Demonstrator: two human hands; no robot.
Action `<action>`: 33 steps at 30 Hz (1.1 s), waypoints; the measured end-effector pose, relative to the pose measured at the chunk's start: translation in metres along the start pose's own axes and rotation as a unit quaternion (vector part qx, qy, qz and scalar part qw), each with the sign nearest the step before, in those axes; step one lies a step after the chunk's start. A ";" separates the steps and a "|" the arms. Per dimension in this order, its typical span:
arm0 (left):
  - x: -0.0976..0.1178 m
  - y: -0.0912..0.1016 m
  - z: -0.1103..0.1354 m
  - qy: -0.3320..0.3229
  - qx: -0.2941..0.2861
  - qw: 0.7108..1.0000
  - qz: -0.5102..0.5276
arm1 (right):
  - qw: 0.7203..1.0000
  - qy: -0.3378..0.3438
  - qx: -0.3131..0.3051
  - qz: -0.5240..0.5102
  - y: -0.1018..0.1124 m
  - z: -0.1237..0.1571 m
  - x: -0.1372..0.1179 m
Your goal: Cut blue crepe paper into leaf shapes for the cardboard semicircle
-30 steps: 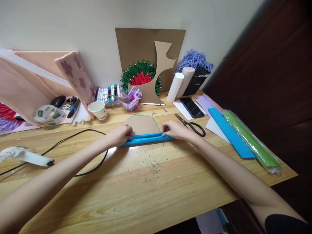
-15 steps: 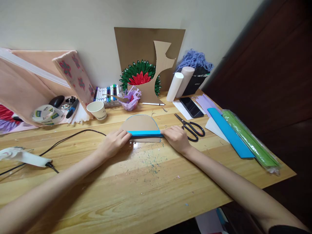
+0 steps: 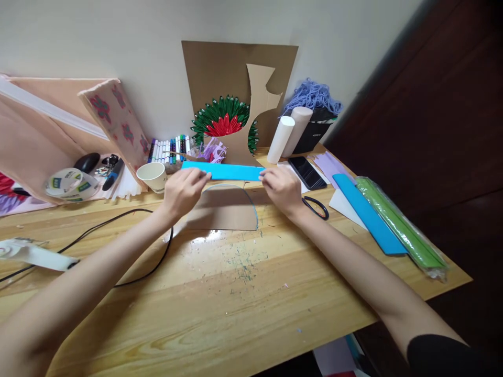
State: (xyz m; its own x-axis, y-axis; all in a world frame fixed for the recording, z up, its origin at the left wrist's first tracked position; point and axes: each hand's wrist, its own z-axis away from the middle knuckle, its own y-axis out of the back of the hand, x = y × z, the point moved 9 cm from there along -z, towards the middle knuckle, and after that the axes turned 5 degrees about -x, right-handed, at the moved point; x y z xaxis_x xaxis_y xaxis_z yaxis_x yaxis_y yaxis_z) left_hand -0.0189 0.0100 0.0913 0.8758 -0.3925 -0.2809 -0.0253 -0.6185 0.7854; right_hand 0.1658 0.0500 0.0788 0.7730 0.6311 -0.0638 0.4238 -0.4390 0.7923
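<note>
A bright blue paper strip point(image 3: 234, 173) is stretched level between my two hands, raised above the table. My left hand point(image 3: 184, 191) pinches it near its left part, and a length of it sticks out past those fingers. At the other end, the fingers of my right hand point(image 3: 283, 189) are closed on the strip. Beneath it, a half-round piece of cardboard point(image 3: 230, 209) with a blue-edged curve lies flat on the wood. Black-handled scissors point(image 3: 316, 208) lie right of my right hand, mostly hidden behind it.
A paper cup point(image 3: 152, 177), markers point(image 3: 168, 149) and a bowl of purple scraps point(image 3: 210, 152) stand behind. A white glue gun point(image 3: 37, 255) with a black cord lies left. A phone point(image 3: 307, 173), blue paper point(image 3: 369, 214) and a green pack point(image 3: 398, 225) lie right.
Both hands have lifted the blue strip up off the half-round cardboard and away from me. The strip's broad face now shows, and more of the cardboard is uncovered.
</note>
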 end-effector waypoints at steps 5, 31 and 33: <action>0.020 -0.034 0.057 0.054 -0.192 0.968 0.153 | 0.979 0.005 -0.161 -0.125 -0.037 0.049 -0.015; 0.013 -0.045 0.041 0.104 -0.254 0.931 0.239 | 0.970 0.050 -0.182 -0.153 -0.043 0.060 -0.027; 0.032 -0.045 0.045 0.032 -0.278 0.937 0.208 | 0.958 0.097 -0.215 -0.162 -0.049 0.063 -0.043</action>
State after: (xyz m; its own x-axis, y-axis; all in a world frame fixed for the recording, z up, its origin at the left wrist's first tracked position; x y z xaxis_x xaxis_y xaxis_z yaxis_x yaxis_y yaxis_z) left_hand -0.0113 -0.0057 0.0218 0.8735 -0.4685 0.1323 -0.1304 0.0366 0.9908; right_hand 0.1417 0.0042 0.0046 0.5139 0.8149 -0.2683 0.3616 0.0778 0.9291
